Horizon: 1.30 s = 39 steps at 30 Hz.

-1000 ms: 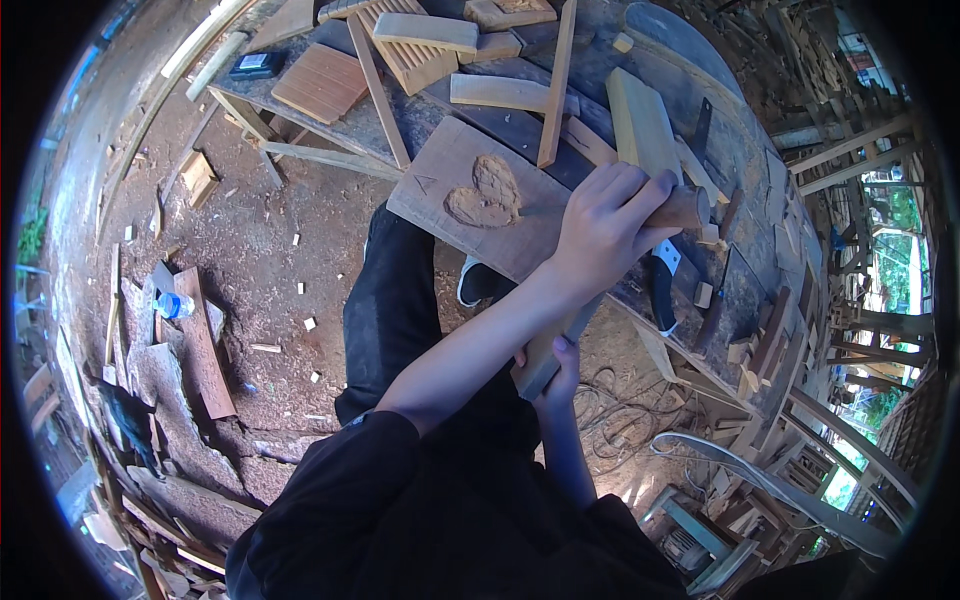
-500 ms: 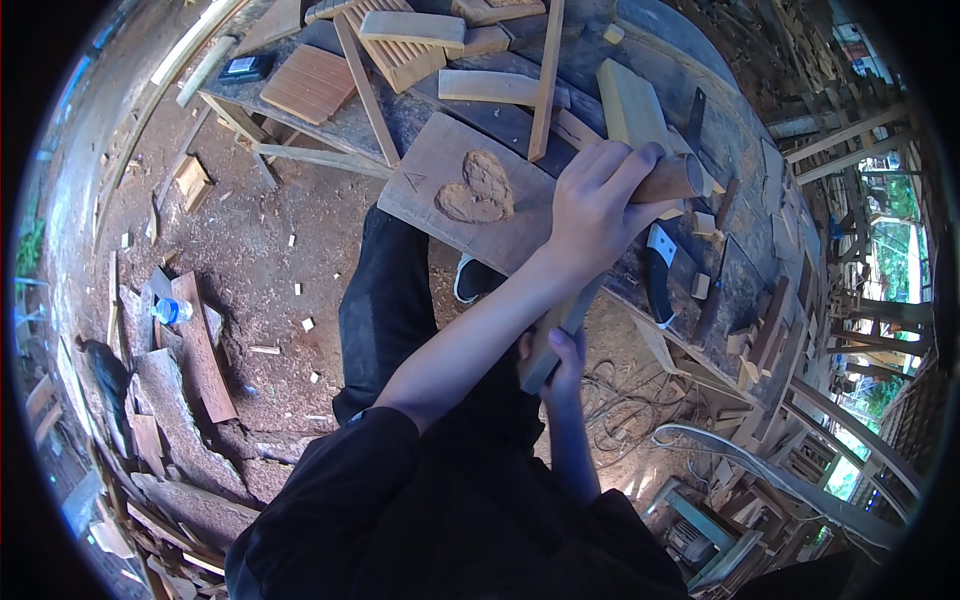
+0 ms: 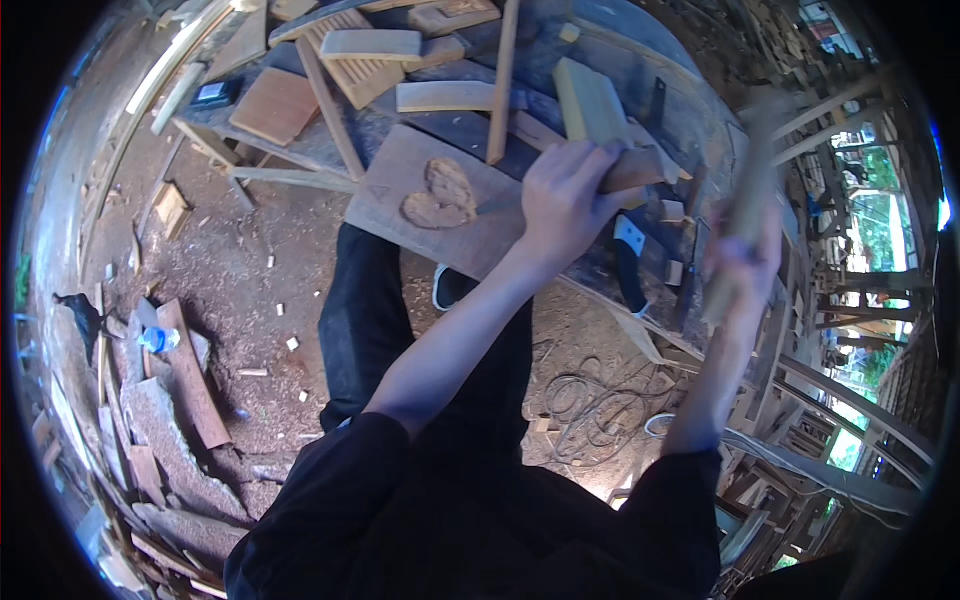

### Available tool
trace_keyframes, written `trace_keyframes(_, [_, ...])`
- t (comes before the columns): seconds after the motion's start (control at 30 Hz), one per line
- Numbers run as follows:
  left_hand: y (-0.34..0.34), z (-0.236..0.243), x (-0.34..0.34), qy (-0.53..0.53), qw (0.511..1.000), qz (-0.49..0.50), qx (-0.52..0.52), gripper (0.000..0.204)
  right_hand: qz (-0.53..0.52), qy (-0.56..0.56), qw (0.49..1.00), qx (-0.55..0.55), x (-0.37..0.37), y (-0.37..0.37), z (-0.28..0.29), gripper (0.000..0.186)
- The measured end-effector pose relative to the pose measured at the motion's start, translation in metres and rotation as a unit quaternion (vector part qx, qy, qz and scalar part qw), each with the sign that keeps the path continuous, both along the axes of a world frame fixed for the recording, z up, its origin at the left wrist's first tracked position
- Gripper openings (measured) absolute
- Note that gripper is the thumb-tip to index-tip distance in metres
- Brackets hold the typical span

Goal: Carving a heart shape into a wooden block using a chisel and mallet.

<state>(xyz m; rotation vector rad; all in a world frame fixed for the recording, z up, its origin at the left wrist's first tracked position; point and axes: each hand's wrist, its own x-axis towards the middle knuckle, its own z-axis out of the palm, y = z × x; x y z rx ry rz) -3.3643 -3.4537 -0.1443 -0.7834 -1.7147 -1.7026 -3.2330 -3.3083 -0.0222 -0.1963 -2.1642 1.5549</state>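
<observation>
A brown wooden board [image 3: 490,240] lies on the bench with a rough heart-shaped hollow [image 3: 438,210] carved into it. My left hand [image 3: 568,195] is closed around a chisel [image 3: 632,170], whose thick wooden handle sticks out to the right of the fist. The chisel leans low over the board, its tip by the right side of the hollow. Off to the right, my right hand [image 3: 745,245] grips a long wooden bar [image 3: 750,185], held upright and smeared by motion.
On the bench lie a black-handled tool [image 3: 628,265], a pale wood block [image 3: 592,100], a ridged board [image 3: 358,75] and a reddish plank [image 3: 277,107]. A coiled cable [image 3: 600,405] rests on the floor. Scrap planks and a plastic bottle [image 3: 157,340] lie at left.
My right hand has swung up and out to the right with the wooden bar, from below my left forearm. The left hand keeps the chisel, while the whole view has shifted slightly.
</observation>
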Motion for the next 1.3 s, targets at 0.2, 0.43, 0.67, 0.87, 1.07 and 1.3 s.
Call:
trace_keyframes(0.2, [0.005,0.001,0.000,0.000,1.000,0.006,-0.005,0.051,0.111,-0.221,0.963,0.107,0.003,-0.005,0.010,0.053])
trace_keyframes(0.43, [0.008,-0.001,-0.001,0.006,1.000,0.008,-0.017,0.047,0.115,-0.242,0.963,0.039,0.002,-0.011,0.001,0.102])
trace_keyframes(0.67, [0.011,-0.007,0.002,0.008,0.999,0.012,-0.034,0.049,-0.041,0.022,0.989,0.143,-0.010,-0.008,-0.027,0.058])
trace_keyframes(0.87, [0.015,-0.006,0.003,0.009,0.999,0.022,-0.046,0.045,-0.043,0.127,0.981,-0.137,0.007,0.044,-0.037,0.047])
trace_keyframes(1.07, [0.018,-0.007,-0.007,0.005,0.998,0.024,-0.057,0.043,-0.050,0.061,0.981,-0.178,-0.004,0.027,-0.020,0.044])
trace_keyframes(1.3, [0.023,-0.017,-0.001,0.009,0.996,0.004,-0.091,0.044,-0.040,-0.107,0.984,-0.139,0.029,0.057,-0.011,0.040])
